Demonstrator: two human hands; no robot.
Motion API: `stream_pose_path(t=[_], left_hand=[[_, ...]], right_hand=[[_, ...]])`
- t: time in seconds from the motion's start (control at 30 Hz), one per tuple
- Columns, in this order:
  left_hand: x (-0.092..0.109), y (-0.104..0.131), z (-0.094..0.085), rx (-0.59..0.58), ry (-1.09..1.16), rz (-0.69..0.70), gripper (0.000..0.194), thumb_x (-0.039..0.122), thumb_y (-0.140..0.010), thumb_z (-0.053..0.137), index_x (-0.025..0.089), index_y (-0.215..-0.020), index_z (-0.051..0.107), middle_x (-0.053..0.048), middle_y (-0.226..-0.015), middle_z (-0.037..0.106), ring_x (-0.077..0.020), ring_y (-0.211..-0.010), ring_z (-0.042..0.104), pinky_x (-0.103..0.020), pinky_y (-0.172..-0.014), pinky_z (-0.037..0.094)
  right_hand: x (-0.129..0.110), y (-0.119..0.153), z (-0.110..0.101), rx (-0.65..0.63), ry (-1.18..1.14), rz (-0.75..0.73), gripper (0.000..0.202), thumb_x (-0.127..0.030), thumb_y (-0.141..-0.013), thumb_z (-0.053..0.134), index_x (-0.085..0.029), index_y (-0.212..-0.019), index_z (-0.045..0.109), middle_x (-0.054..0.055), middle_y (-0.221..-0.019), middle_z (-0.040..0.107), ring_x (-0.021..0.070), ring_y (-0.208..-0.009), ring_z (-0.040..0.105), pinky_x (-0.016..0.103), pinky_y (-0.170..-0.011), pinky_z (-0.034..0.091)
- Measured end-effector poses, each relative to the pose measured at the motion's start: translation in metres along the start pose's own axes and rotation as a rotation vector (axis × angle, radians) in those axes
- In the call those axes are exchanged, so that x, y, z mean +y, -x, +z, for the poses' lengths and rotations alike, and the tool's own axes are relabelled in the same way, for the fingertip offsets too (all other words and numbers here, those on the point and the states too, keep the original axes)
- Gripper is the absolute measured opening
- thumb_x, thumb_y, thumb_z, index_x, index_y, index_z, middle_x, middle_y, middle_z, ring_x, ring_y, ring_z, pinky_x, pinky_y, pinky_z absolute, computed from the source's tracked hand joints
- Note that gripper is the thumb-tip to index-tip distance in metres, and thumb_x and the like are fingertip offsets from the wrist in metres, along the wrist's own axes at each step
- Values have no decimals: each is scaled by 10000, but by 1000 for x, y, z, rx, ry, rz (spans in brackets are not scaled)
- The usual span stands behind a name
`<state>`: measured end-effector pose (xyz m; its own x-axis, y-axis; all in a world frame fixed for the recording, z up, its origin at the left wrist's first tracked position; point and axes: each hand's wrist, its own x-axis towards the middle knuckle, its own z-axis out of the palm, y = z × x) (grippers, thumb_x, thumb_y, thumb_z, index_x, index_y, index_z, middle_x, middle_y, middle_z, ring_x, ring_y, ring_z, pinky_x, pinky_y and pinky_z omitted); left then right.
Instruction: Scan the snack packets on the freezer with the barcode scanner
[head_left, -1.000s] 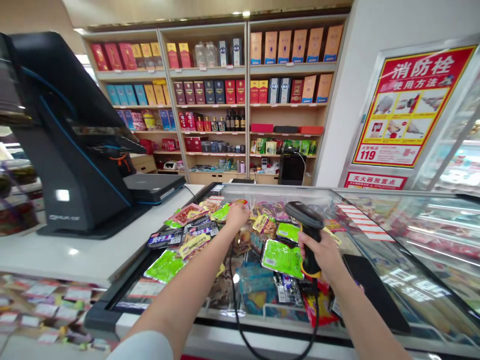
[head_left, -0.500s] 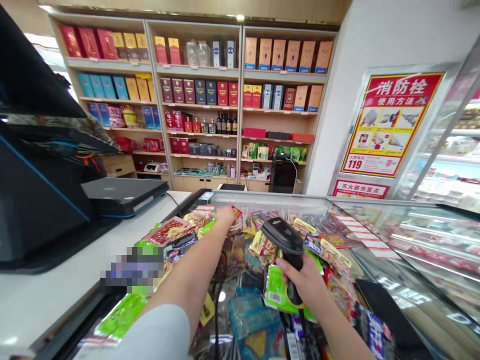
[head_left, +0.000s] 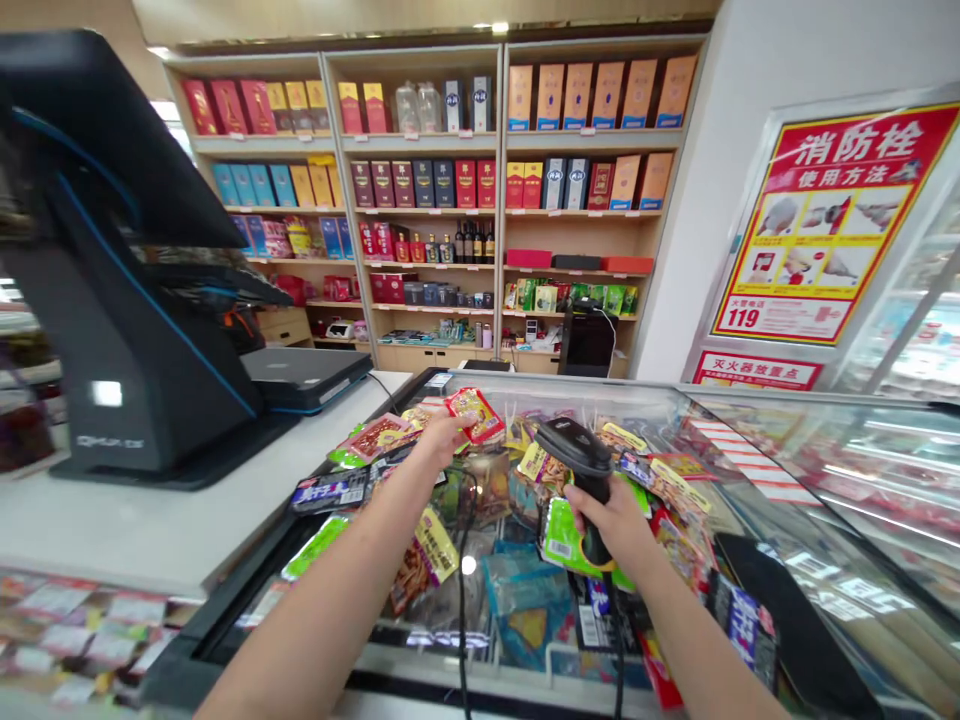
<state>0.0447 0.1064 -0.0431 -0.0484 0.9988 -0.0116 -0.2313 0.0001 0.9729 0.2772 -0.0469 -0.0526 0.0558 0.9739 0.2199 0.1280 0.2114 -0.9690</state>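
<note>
My left hand [head_left: 445, 436] pinches the edge of a red snack packet [head_left: 475, 415] above the far left part of the glass-topped case [head_left: 420, 635]. In my right hand [head_left: 616, 522] is a black handheld barcode scanner [head_left: 576, 452], its head pointing forward and left. The scanner's cord hangs down toward me. Below it lies a green snack packet [head_left: 564, 535], partly hidden by that hand. More packets are spread on the left, among them a black one [head_left: 330, 492] and a yellow-and-brown one [head_left: 429, 560].
A checkout terminal [head_left: 142, 300] and a flat dark device [head_left: 307, 375] stand on the white counter [head_left: 247, 510] at left. On the right, a black flat object [head_left: 795, 625] lies on the glass. Shelves of boxed bottles [head_left: 424, 185] line the back wall.
My left hand has lifted the red packet, which now shows much more fully. My right hand still holds the scanner in nearly the same place. The view has swung slightly left.
</note>
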Motion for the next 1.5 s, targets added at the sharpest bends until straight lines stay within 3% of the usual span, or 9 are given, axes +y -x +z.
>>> stream_pose_path(t=[0.13,0.23,0.43,0.7,0.83,1.07,1.17,1.5], left_hand=[[-11,48,-20,71,207,115,349,283,-555,795,169,-827,608,-31,-759,687,-167,-699,656,-294,-663,530],[-19,61,-22,118,288,168,409,369,-537,800,167,-835,606,-24,-755,694,-163,-663,648,-294,-653,522],[-29,56,-23,173,189,340,394,399,-558,751,168,-849,619,-18,-768,699,-181,-688,643,-319,-686,520],[-31,45,-48,353,-92,422,217,376,-690,611,183,-782,580,30,-612,605,-138,-551,545,-268,-585,468],[-32,43,-53,412,-277,463,184,361,-717,592,182,-758,590,18,-617,600,-156,-574,549,-284,-608,471],[-30,47,-44,269,-201,436,217,340,-743,573,175,-877,616,-26,-738,685,-208,-703,644,-348,-717,521],[-31,46,-43,262,-204,434,213,346,-738,585,174,-862,613,-28,-739,692,-216,-729,654,-350,-726,524],[-37,43,-46,282,-214,435,256,383,-730,595,168,-868,621,-32,-747,693,-209,-708,647,-335,-706,515]], right_hand=[[-13,1,5,-66,12,-15,324,-468,-684,696,-197,-642,523,-35,-462,530,122,-416,480,267,-464,402],[-23,3,12,-129,54,-47,313,-462,-677,681,-198,-632,519,-34,-458,531,120,-417,483,267,-468,390],[-17,13,27,-191,59,27,322,-440,-627,697,-208,-741,506,-71,-502,500,114,-399,478,263,-441,398],[-10,7,58,-244,70,43,300,-419,-646,666,-209,-776,495,-82,-477,485,117,-386,471,261,-432,400],[-2,12,66,-223,99,49,293,-410,-643,668,-207,-791,517,-75,-497,489,124,-383,476,262,-423,396],[4,22,55,-227,243,-43,291,-361,-699,653,-180,-925,626,18,-638,646,224,-648,624,328,-599,494],[2,21,55,-215,276,-45,295,-365,-710,637,-173,-933,636,45,-703,677,250,-744,642,345,-652,503],[-1,21,55,-224,319,-14,312,-384,-712,603,-170,-940,608,15,-627,629,217,-625,599,328,-606,469]])
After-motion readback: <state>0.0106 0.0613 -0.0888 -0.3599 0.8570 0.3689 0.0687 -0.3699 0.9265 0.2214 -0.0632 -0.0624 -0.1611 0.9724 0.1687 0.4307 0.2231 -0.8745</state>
